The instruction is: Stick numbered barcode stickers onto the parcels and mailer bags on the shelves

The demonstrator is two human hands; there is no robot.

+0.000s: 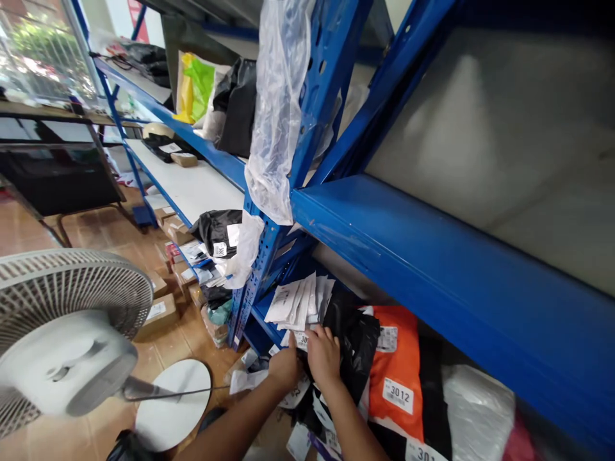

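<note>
At the front of the shelf, both my hands are on a small parcel with a white label point(302, 340) that starts with "30". My left hand point(284, 369) is closed at its left edge, one digit stretched up beside the label. On the right edge my right hand point(324, 355) is closed, with its fingers bent over the packet. Just behind them lies a stack of thin white packets point(298, 301). Black plastic parcels point(358, 342) lie right of my right hand, followed by an orange parcel point(396, 358) labelled "3012".
A blue shelf post point(269, 256) rises left of my hands, wrapped in clear plastic. The blue beam point(432, 256) crosses above the parcels on the right. A floor fan point(72, 346) stands at the left. Cartons point(161, 314) lie on the floor.
</note>
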